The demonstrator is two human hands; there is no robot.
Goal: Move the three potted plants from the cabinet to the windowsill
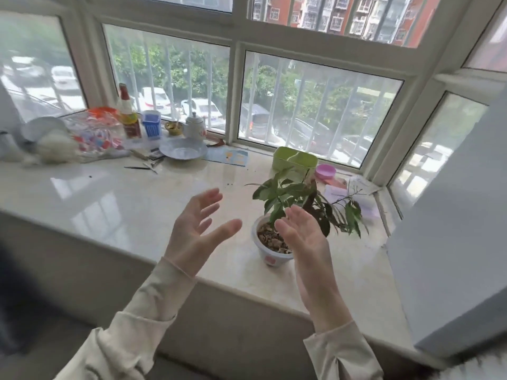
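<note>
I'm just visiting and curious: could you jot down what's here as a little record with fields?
place: marble windowsill under a barred window
plants on sill: one potted plant in a white pot
left hand: open, empty, above the sill
right hand: open, empty, beside the pot
clutter at back: sauce bottle, white teapot, plate, green box, pink lid

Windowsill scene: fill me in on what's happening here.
A person stands at the windowsill with both hands open and empty. The left hand and right hand hover just in front of a potted plant that stands upright on the sill, held by neither. Only this one plant is on the sill. Dishes, a bottle and a green box crowd the back edge.
</note>
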